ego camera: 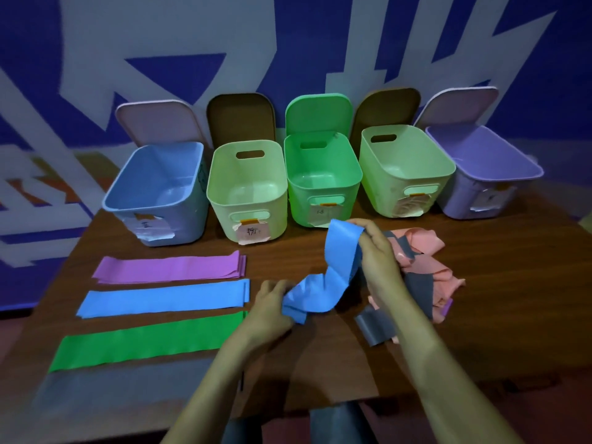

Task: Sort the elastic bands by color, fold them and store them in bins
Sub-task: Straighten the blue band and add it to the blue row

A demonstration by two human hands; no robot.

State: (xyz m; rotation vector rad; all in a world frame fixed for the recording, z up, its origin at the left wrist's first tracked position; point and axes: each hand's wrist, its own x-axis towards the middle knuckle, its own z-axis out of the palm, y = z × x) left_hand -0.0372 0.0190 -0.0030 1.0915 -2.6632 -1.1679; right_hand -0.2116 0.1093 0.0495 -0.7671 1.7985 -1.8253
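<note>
- Loose blue elastic band (333,277): crumpled, raised over the middle of the table, spanning both hands.
- Left hand (270,307): fingers curled round the band's lower end.
- Right hand (379,254): thumb and fingers pinching the upper end, just before the green plastic bin (301,200).
- Heap of pink and grey elastic bands (426,251): right of centre, against the right hand.
- Flat purple band (169,267), flat blue band (160,301), flat green band (144,341): parallel strips at left, their right ends near the left hand.
- Brown wooden table (496,299): bare wood from the heap to the right edge.
- Blue plastic bin (189,219): open, at the back left.
</note>
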